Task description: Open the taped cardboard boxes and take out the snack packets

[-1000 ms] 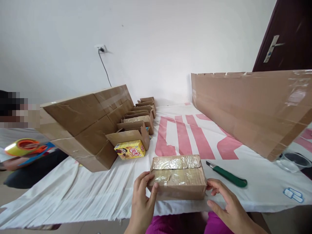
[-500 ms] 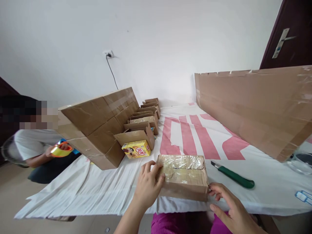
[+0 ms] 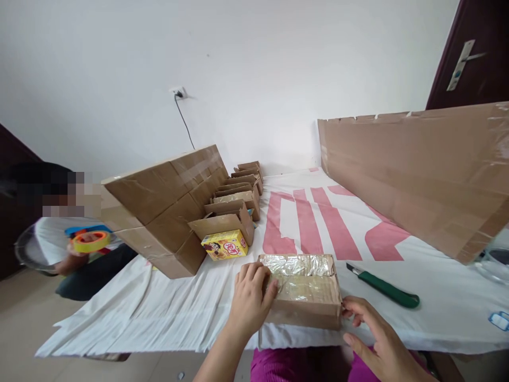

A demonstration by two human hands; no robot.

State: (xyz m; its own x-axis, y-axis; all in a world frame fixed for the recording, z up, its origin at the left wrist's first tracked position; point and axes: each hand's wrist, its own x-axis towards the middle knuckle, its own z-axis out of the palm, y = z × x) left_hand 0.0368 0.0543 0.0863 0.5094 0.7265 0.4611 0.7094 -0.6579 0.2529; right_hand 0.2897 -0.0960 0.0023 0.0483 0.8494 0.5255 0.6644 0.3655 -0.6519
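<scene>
A small brown cardboard box (image 3: pixel 302 313) lies near the table's front edge, with shiny clear tape across its top. My left hand (image 3: pixel 251 294) grips its left end, fingers curled over the top corner and thumb on the taped face. At the box's right end is my right hand (image 3: pixel 376 334), thumb and fingers apart, fingertips touching or very near the lower right corner. A green utility knife (image 3: pixel 387 287) lies to the right of the box, its blade end toward the box. Behind my left hand sits a yellow printed carton (image 3: pixel 225 245).
Stacked cardboard boxes (image 3: pixel 159 196) stand on the left, with a row of open-flapped boxes (image 3: pixel 238 199) beside them. A large cardboard panel (image 3: pixel 409 175) borders the right. A clear round container (image 3: pixel 497 265) sits far right. At left, a person holds yellow tape (image 3: pixel 92 242).
The view has shifted slightly. My left hand has moved a little further over the box's left end; my right hand barely differs. The person at left has moved the tape roll.
</scene>
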